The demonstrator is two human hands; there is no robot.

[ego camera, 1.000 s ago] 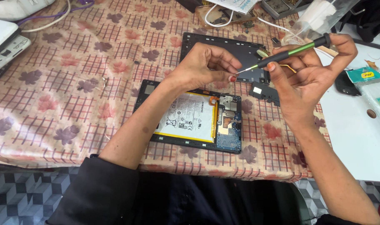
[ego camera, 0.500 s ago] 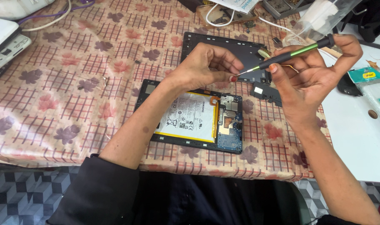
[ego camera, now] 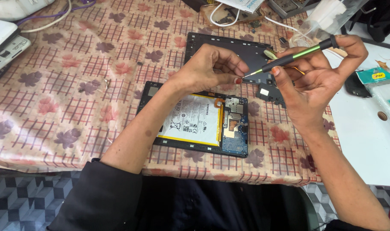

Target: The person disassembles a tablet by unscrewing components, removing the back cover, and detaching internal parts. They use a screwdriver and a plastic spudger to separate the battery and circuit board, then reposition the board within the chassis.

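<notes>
An opened tablet (ego camera: 203,124) lies on the flowered cloth, its white battery and blue circuit board exposed. My left hand (ego camera: 212,68) hovers above its top edge, fingertips pinched together on something too small to see. My right hand (ego camera: 319,77) holds a black and green screwdriver (ego camera: 295,57), whose tip points at the left fingertips. The dark back cover (ego camera: 246,51) lies just behind, partly hidden by both hands. A small black part (ego camera: 270,92) rests under my right hand.
The flowered tablecloth (ego camera: 75,98) covers the table. A white surface (ego camera: 366,141) with packaged items (ego camera: 383,85) lies right. Cables and clutter (ego camera: 229,13) sit at the back, a white device (ego camera: 7,47) at far left.
Both hands have stayed almost in place; the screwdriver tip has come slightly closer to the left fingertips.
</notes>
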